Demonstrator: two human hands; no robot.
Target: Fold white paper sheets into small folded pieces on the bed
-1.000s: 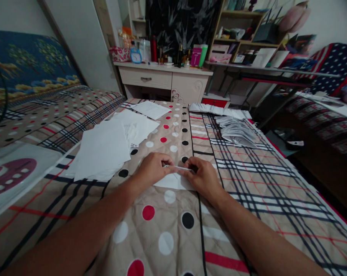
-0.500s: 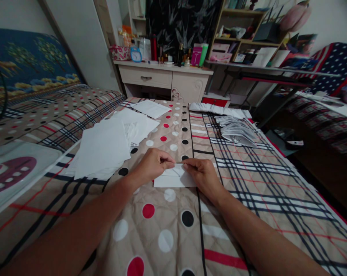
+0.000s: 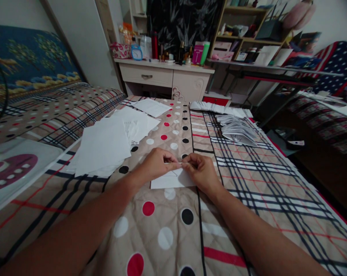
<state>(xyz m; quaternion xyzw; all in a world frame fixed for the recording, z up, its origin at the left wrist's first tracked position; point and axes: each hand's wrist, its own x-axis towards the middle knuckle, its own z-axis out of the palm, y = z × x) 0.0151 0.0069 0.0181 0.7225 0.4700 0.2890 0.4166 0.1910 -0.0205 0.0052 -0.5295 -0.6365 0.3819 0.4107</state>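
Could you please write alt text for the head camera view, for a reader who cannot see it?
Two bare hands, the left hand and right hand, pinch the far edge of a small white paper lying on a patterned quilt. A loose pile of white sheets lies to the left, folded papers to the right.

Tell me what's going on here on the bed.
A person sits at a quilted bedspread, folding a small white sheet of paper. The left hand and right hand pinch its upper edge together, while the lower part lies flat on the cover. A loose spread of flat white sheets lies to the left, and a pile of already folded papers sits further off to the right.
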